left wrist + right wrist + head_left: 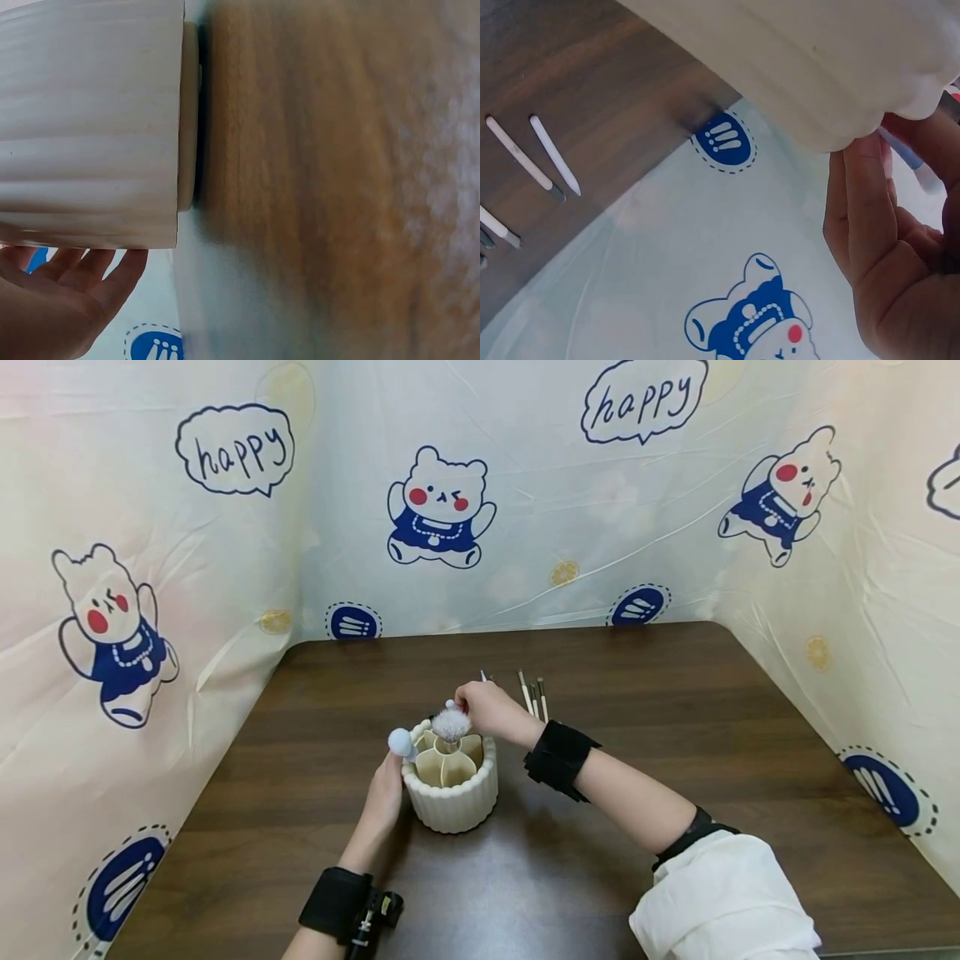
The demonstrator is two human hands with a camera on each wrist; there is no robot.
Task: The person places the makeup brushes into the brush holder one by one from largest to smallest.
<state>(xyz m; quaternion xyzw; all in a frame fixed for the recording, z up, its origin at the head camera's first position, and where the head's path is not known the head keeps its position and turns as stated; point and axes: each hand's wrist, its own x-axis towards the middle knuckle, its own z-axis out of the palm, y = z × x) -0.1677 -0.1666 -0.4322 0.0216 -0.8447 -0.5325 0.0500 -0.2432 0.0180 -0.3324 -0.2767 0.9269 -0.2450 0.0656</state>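
A cream fluted brush holder [453,802] with several compartments stands on the table. My left hand [384,789] rests against its left side; in the left wrist view the extended fingers [112,274] touch the fluted wall. A pale blue ball-shaped tip [401,742] shows right above that hand. Over the far rim, my right hand [495,710] pinches a slim makeup brush [904,146] with a light blue section, partly hidden by the fingers and the holder. A fluffy grey-white brush head [452,724] rises from the middle of the holder.
Several thin white brushes [525,689] lie on the dark wooden table [600,877] beyond the right hand. Close by them in the right wrist view is a white pointed stick [555,154]. A printed curtain [525,527] surrounds the table's back and sides.
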